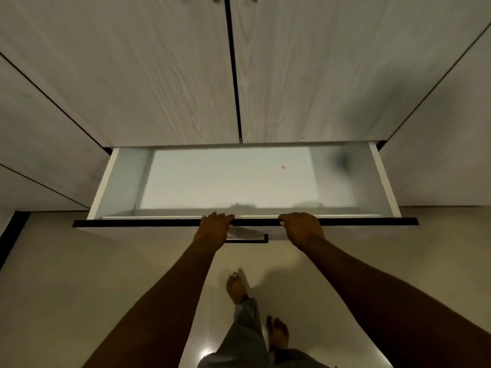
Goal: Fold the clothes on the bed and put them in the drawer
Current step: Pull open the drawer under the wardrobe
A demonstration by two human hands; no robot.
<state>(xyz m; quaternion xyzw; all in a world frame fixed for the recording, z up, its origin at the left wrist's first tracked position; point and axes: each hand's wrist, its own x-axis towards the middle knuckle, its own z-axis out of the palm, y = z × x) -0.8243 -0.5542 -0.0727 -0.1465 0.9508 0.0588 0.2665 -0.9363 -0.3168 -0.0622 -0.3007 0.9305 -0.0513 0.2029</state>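
Got left hand [216,229] and right hand [301,229] both curled over the near front edge of the open drawer [106,187], long axis running left-right, neither hand nearer.

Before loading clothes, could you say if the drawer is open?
Open: the drawer is out, floor visible, left hand and right hand gripping its front.
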